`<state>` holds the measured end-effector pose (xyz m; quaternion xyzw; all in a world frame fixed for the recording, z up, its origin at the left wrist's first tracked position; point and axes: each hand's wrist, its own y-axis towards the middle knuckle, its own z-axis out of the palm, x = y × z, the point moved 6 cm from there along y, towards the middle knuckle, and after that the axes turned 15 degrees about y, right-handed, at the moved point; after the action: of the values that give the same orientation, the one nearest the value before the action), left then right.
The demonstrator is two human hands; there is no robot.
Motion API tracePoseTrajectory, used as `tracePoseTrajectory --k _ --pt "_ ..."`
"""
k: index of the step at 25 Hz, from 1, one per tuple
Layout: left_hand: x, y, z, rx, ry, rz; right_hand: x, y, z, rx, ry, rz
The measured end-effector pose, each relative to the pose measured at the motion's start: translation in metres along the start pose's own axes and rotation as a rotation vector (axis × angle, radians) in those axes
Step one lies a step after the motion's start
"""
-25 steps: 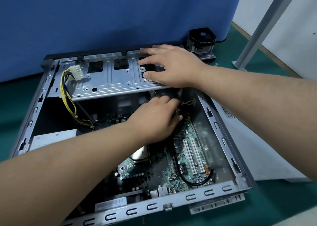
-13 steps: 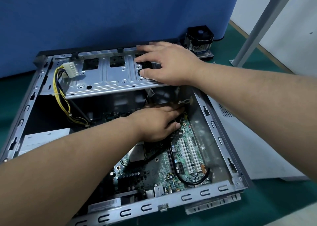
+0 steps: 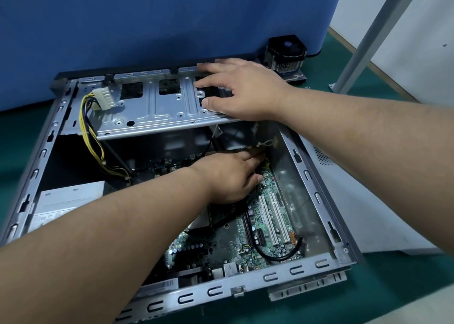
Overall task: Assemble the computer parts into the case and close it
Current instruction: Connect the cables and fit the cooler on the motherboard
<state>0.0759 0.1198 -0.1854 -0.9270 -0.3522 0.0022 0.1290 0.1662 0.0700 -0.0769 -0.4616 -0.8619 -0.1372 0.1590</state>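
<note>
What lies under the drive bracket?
Under the bracket: yellow cables, the left hand reaching in above the motherboard. Its fingertips' target is hidden.

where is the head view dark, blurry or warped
Head view: darkest inside the case under the drive bracket, where the left hand reaches in and its fingertips are hard to make out; slight blur on the right hand; wide-angle warp bends the case edges and swells the near forearms; soft sheen on the bracket, no harsh glare.
</note>
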Motion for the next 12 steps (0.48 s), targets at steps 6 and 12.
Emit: tracePoseTrajectory --k 6,12 --pt "0.023 -0.041 -0.038 -0.044 0.083 0.051 -0.001 -0.001 0.001 0.015 -0.023 0.002" --pt "0.087 -0.186 -0.062 -0.394 0.086 -0.248 0.002 -0.005 0.0 0.021 -0.015 0.004"
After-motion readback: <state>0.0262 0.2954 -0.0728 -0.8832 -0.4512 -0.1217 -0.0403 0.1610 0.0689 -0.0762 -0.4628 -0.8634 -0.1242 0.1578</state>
